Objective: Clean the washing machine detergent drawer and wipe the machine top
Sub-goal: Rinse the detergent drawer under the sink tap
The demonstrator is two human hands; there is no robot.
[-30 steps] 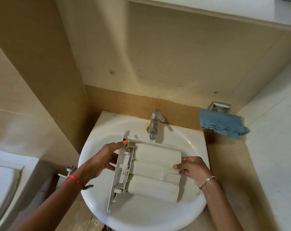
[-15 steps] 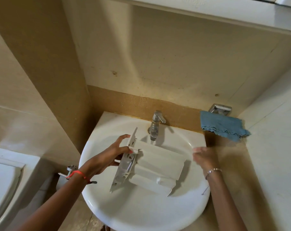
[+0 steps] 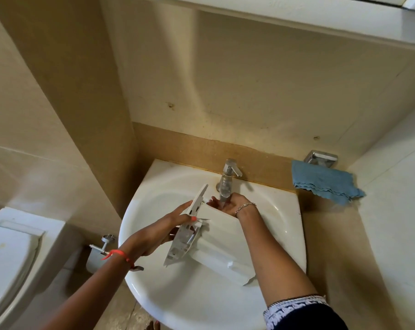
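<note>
My left hand (image 3: 164,228) grips the light, rigid, likely slippery drawer (image 3: 222,239) by its front panel (image 3: 186,234); my right hand (image 3: 233,206) is open under the tap (image 3: 226,184).

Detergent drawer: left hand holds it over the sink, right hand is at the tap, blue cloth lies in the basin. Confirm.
Not quite. In the head view the blue cloth hangs from the chrome holder to the right of the sink, not in the basin. The rest stands.
</note>
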